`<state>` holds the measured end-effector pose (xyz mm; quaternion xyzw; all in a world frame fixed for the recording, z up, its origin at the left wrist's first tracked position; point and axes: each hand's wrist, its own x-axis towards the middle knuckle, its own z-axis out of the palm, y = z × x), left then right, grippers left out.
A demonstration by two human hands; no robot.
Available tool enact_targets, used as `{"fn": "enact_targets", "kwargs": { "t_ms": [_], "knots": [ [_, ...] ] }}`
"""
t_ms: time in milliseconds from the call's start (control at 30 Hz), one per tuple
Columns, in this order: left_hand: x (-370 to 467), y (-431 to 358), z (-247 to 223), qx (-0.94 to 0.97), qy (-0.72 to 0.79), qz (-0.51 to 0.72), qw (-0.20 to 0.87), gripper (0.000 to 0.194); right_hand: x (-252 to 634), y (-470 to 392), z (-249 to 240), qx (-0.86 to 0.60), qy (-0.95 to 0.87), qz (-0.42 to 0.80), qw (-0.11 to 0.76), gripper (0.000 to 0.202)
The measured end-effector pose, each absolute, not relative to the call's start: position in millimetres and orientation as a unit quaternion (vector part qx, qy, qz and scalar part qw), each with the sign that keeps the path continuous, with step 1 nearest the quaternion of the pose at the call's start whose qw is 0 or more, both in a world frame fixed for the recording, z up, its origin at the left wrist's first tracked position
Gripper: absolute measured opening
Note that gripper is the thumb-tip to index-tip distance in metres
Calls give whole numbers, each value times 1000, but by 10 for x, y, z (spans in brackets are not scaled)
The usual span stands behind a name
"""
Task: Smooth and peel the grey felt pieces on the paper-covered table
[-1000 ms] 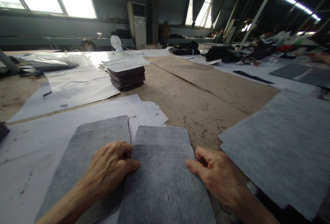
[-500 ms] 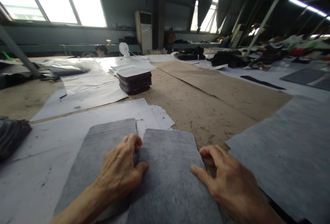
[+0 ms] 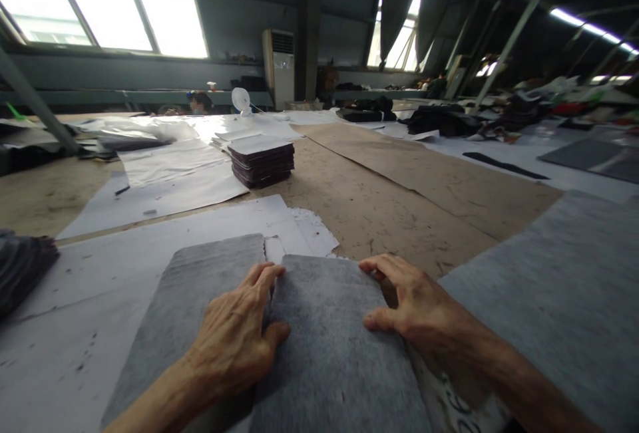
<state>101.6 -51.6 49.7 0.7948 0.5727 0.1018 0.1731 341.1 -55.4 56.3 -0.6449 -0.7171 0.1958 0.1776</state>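
Grey felt stack (image 3: 329,346): lay at 6 o'clock on the worktable (image 3: 379,207), near edge running out of view. Left hand (image 3: 239,346): rested flat on the stack's left edge, fingers spread and apart, thumb lying on top, nothing clamped. Right hand (image 3: 414,306): sat on the stack's right edge toward its far corner, fingers open and curved, thumb on top, nothing gripped. Second grey felt piece (image 3: 180,313): lay just beside the stack at 9 o'clock, partly under the left hand. White paper sheets (image 3: 150,247): spread beneath both at 10 o'clock. Dark piled squares (image 3: 262,160): stood well apart at 11 o'clock. Large grey felt sheet (image 3: 554,287): lay at 3 o'clock, near the right forearm.
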Motion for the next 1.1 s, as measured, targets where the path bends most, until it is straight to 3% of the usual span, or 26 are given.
{"fn": "enact_targets", "kwargs": {
  "t_ms": [167,400,567,1100],
  "knots": [
    [1012,-514,505,794,577,82,172,58,3435,-430,570,-641,-715,233,151,55],
    [1008,-508,507,796,577,71,169,58,3396,-587,576,-697,-646,254,182,19],
    [1011,-496,489,797,581,61,154,56,3335,-804,452,-741,-579,260,221,36],
    [973,-483,405,811,569,49,126,54,3215,-834,438,-766,-579,225,166,30]
  ]
}}
